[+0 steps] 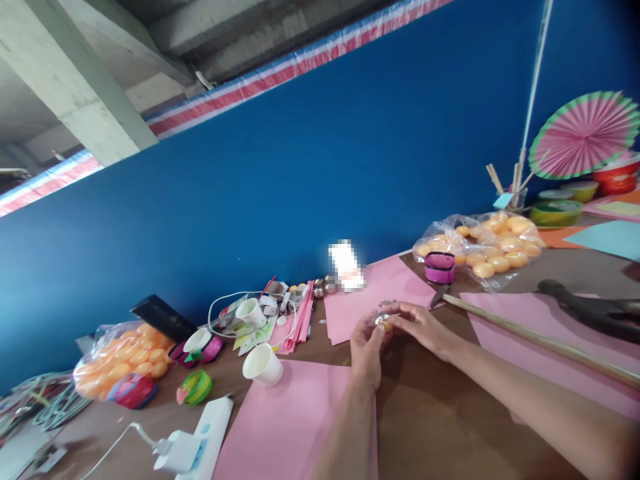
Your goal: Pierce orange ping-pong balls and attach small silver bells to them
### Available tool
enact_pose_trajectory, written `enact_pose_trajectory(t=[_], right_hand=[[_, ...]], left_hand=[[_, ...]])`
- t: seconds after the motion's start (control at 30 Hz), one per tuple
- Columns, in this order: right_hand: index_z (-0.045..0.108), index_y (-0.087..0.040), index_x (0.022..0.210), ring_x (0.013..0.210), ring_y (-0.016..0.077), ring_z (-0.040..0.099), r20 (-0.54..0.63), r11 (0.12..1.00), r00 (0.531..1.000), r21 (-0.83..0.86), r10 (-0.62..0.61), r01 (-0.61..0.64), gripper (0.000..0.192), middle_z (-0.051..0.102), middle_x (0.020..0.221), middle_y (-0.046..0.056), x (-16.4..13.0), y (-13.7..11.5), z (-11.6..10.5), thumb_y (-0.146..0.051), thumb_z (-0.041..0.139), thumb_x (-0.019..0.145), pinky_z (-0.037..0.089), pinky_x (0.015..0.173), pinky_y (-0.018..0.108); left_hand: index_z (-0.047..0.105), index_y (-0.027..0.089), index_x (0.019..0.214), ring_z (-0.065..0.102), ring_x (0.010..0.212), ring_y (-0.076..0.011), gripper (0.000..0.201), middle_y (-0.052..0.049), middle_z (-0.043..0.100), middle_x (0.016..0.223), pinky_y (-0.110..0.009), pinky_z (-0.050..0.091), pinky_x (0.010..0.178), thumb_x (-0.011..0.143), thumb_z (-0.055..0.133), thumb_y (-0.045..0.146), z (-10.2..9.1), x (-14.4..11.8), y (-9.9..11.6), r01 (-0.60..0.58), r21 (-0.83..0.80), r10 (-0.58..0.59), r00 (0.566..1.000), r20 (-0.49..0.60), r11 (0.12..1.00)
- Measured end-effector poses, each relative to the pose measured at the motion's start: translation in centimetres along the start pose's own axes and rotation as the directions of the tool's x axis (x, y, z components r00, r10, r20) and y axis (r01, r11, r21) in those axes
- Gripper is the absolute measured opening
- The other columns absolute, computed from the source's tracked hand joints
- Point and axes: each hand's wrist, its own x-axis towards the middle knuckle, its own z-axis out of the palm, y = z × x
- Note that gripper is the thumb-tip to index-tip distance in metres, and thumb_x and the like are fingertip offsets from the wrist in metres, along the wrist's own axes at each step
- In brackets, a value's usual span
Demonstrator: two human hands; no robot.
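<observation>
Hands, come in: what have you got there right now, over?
Left hand and right hand together, pinching a small shiny ball between fingertips. Held over brown table, between pink paper sheets. White paper cup lies nearby, clear of hands.

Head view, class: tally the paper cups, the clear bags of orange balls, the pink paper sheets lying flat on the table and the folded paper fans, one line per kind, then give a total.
Paper cups: 3
Bags of orange balls: 2
Pink paper sheets: 3
Folded paper fans: 1
Total: 9
</observation>
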Motion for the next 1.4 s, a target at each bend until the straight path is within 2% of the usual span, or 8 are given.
enact_pose_trajectory(t=[0.4,0.67,0.9,1.13,1.4], right_hand=[[0.060,-0.018,0.094,0.089,0.0200,0.058,-0.024,1.000,1.000,0.023,-0.009,0.009,0.035,0.062,0.097,0.006,0.1,0.3,0.3,-0.044,0.056,0.072,0.048,0.077,0.033],[0.060,-0.018,0.093,0.093,0.0198,0.056,-0.035,0.991,0.996,-0.105,-0.088,0.083,0.028,0.062,0.096,0.006,0.2,0.7,0.3,-0.039,0.056,0.075,0.045,0.082,0.033],[0.059,-0.018,0.093,0.088,0.0195,0.057,-0.051,0.998,0.998,-0.064,-0.028,0.024,0.029,0.062,0.093,0.005,0.1,0.3,0.4,-0.041,0.052,0.076,0.048,0.075,0.032],[0.058,-0.018,0.091,0.088,0.0190,0.057,-0.052,0.976,0.992,-0.192,-0.111,0.099,0.027,0.061,0.092,0.005,0.1,0.5,0.4,-0.039,0.053,0.075,0.047,0.078,0.031],[0.057,-0.018,0.092,0.087,0.0196,0.058,-0.036,0.966,0.994,-0.242,-0.105,0.093,0.028,0.062,0.093,0.005,-0.1,0.2,0.4,-0.040,0.052,0.075,0.048,0.076,0.031]], left_hand=[[0.061,0.014,0.098,0.059,0.089,-0.0206,0.039,-0.011,0.064,0.098,-0.033,0.045,0.079,0.066,0.064,0.036,0.8,-0.4,0.8,-0.005,-0.037,0.005,1.000,-0.011,0.999],[0.061,0.014,0.096,0.061,0.081,-0.0179,0.039,-0.010,0.064,0.093,-0.030,0.046,0.072,0.065,0.065,0.037,0.4,-0.2,0.4,-0.011,0.030,0.012,0.999,-0.039,0.999],[0.060,0.014,0.100,0.060,0.084,-0.0199,0.040,-0.011,0.063,0.095,-0.035,0.046,0.076,0.069,0.060,0.040,0.2,-0.1,0.2,-0.019,-0.001,0.019,1.000,-0.021,1.000],[0.057,0.014,0.101,0.058,0.091,-0.0201,0.033,-0.011,0.061,0.101,-0.036,0.044,0.082,0.073,0.058,0.032,-0.2,0.1,-0.3,-0.027,0.031,0.026,0.999,0.038,0.999],[0.057,0.014,0.099,0.058,0.093,-0.0223,0.033,-0.012,0.062,0.102,-0.038,0.044,0.084,0.072,0.059,0.032,-0.1,0.2,-0.4,-0.045,0.030,0.043,0.998,0.042,0.999]])
